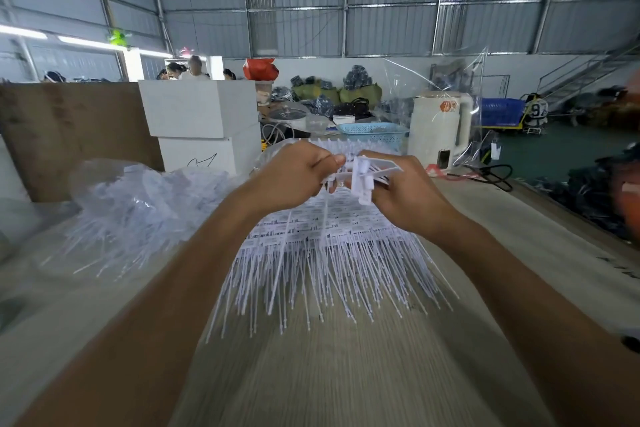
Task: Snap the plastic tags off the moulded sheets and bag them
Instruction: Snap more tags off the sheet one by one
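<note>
A stack of white moulded tag sheets [329, 246] lies on the table in front of me, their thin tails fanning toward me. Above its far end my left hand [294, 173] pinches one white tag strip whose long tail hangs down over the stack. My right hand [405, 194] grips a bundle of snapped-off white tags [363, 180] close beside the left thumb. A clear plastic bag [138, 204] holding several loose tags sits on the table to the left.
The wood-grain table [329, 374] runs toward me. White boxes [201, 121], a brown board [69, 135], a blue basket [374, 132] and a white appliance [440, 128] stand behind the stack. People work far off at the back left.
</note>
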`<state>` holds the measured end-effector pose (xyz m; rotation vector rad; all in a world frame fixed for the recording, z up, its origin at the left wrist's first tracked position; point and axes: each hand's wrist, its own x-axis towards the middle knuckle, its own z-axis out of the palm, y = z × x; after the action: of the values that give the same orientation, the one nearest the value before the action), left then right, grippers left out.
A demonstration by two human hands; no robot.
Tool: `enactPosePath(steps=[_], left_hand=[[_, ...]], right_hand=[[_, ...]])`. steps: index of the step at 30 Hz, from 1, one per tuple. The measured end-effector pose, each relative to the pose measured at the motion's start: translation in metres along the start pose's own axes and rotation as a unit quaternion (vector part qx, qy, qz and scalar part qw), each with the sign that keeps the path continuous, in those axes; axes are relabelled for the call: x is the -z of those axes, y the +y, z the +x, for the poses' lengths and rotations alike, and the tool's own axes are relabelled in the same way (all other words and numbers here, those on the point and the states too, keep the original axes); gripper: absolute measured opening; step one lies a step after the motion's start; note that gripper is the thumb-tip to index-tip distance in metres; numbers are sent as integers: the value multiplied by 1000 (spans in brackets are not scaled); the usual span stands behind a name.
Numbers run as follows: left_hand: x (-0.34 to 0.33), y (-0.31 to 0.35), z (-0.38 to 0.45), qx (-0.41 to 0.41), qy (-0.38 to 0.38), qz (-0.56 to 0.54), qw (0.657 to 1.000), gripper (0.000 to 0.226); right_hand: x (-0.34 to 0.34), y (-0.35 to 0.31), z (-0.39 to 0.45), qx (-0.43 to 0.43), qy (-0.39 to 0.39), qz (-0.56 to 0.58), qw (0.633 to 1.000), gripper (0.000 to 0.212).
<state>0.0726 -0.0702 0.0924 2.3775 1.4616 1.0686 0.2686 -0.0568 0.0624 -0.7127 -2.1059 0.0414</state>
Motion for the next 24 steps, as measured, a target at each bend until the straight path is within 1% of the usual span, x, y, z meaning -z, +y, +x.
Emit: enactPosePath(steps=[1, 4, 7, 9, 11, 13, 16, 18, 19, 20, 21, 22, 24], left_hand=[[0, 1, 0, -5, 3, 9, 1000, 51], [0, 4, 0, -14, 14, 18, 1000, 51], [1, 6, 0, -20, 15, 12, 1000, 54], [0, 6, 0, -22, 10, -1, 1000, 53], [-1, 6, 0, -19, 3, -10, 1000, 46], [-1, 8, -2, -23, -3, -10, 1000, 37], [1, 9, -4, -40, 3, -34, 999, 41], [3, 10, -5, -37, 6, -81, 996, 43], [3, 11, -5, -33, 6, -109, 993, 43], [4, 11, -5, -30, 7, -130, 991, 43], [4, 11, -5, -28, 5, -142, 989, 44], [4, 11, -5, -28, 0, -147, 989, 45], [5, 10, -6, -27, -26, -145, 989, 42]], right_hand=[[1, -3, -2, 7, 3, -4, 1000, 21], [0, 1, -2, -3, 5, -15, 1000, 12], [-4, 11, 0, -73, 6, -13, 997, 6], [-4, 8, 0, -94, 15, 21, 995, 4], [-3, 6, -1, -113, 24, 56, 992, 9], [-1, 5, 0, -123, 26, 75, 989, 22], [2, 4, 1, -140, 16, 104, 985, 38], [3, 3, 0, -156, 21, 127, 979, 45], [3, 3, 0, -156, 21, 133, 978, 43], [2, 3, -1, -157, 23, 135, 978, 35], [2, 4, -1, -156, 27, 132, 978, 27], [2, 3, -1, -156, 30, 131, 979, 24], [1, 4, -1, -165, 28, 126, 978, 31]])
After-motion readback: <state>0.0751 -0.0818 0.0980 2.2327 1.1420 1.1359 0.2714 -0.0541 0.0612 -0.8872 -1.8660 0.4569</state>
